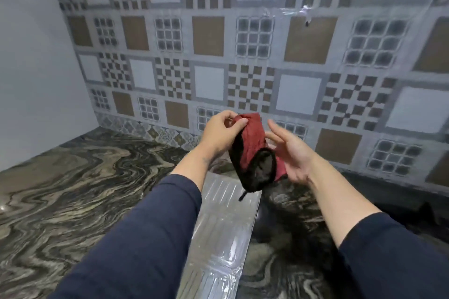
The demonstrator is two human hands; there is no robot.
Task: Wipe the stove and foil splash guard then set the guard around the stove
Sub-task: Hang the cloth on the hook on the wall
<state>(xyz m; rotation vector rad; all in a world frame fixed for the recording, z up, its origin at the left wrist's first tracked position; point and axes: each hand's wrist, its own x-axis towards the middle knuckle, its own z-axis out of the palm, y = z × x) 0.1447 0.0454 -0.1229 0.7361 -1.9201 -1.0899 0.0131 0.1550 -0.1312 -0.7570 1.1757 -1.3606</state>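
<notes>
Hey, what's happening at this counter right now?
A person in dark blue sleeves holds a red and black cloth up over a marbled countertop. The left hand pinches its top edge, and the right hand is open beside it. The foil splash guard lies flat below. No stove is visible.

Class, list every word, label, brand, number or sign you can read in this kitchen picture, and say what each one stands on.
There are none to read.
The cloth, pinched by the left hand with the right hand open beside it: no print or tag shows.
The foil guard: embossed ribs only.
The wall tiles: checks and squares, no letters.
The counter: marbled swirls only.
</notes>
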